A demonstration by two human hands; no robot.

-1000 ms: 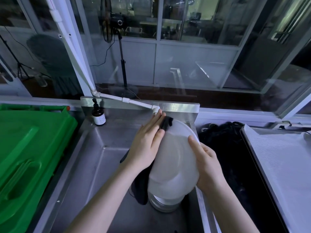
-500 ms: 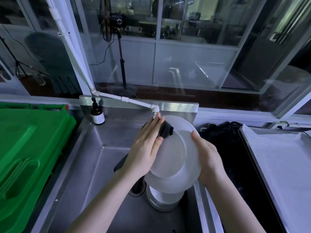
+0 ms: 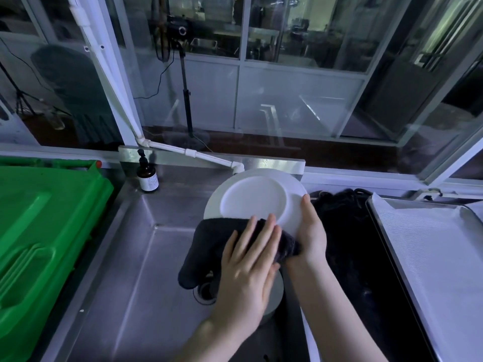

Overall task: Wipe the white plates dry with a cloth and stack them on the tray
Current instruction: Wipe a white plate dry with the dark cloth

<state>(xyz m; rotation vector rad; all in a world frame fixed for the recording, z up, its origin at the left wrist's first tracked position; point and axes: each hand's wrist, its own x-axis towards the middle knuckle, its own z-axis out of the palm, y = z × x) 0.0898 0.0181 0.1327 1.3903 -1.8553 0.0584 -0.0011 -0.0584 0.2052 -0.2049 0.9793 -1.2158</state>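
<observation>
Tilted white plate, dark cloth over its near edge

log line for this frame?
left hand: presses cloth on plate | right hand: holds plate rim | plate: over sink | tray: no plates visible

Bin left, tray right of sink

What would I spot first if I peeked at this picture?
Probably the white plate, held up over the steel sink in the middle. The right hand grips its right rim and the left hand presses a dark cloth against its near edge. Next, the big green bin lid on the left and the white-lined tray on the right.
</observation>
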